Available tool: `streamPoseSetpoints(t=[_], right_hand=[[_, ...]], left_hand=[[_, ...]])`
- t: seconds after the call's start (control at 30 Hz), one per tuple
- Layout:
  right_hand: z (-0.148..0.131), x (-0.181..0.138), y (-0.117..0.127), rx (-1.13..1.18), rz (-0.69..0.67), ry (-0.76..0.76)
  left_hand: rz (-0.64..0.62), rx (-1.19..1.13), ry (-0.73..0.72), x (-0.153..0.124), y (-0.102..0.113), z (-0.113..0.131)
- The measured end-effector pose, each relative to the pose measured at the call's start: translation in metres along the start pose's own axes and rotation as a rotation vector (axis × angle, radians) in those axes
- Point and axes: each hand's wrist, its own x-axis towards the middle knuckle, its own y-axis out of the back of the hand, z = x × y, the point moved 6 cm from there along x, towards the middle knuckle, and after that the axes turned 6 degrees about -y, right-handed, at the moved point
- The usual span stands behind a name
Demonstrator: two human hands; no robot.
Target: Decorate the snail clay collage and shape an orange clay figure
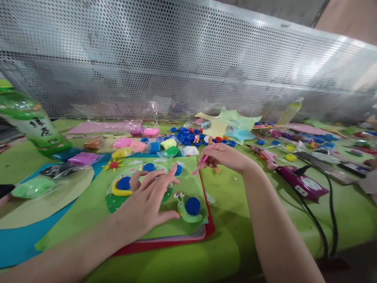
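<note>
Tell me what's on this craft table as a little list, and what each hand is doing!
Left hand: flat, fingers spread on the green sheet
Right hand: holds a pink tool, tip near the sheet's far right edge
On the sheet: clay snail with a blue cap as its shell
Behind: pile of blue caps, bags of coloured clay
Far left: green bottle

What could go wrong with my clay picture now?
1. Your left hand lies spread on the green board; its thumb is close to the clay snail and might squash it.
2. The pink tool in your right hand points down near the board and could dent soft clay.
</note>
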Motion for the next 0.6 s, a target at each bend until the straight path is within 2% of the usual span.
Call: streamPoseSetpoints(t=[0.1, 0.3, 0.43, 0.53, 0.6], right_hand=[[0.001, 0.001, 0.0, 0.002, 0.013, -0.017], [0.001, 0.001, -0.002, -0.002, -0.002, -0.019], [-0.001, -0.001, -0.005, 0.026, -0.06, 0.013], [-0.008, -0.004, -0.014, 0.045, -0.155, 0.091], [-0.014, -0.006, -0.024, 0.047, -0.236, 0.14]], left_hand=[[-0.023, -0.013, -0.001, 0.002, -0.001, 0.001], [0.019, 0.043, -0.06, 0.003, 0.001, 0.006], [0.006, 0.046, -0.086, 0.003, 0.01, -0.002], [0.102, 0.004, 0.029, 0.005, 0.027, -0.015], [0.156, -0.134, 0.144, 0.005, 0.035, -0.022]])
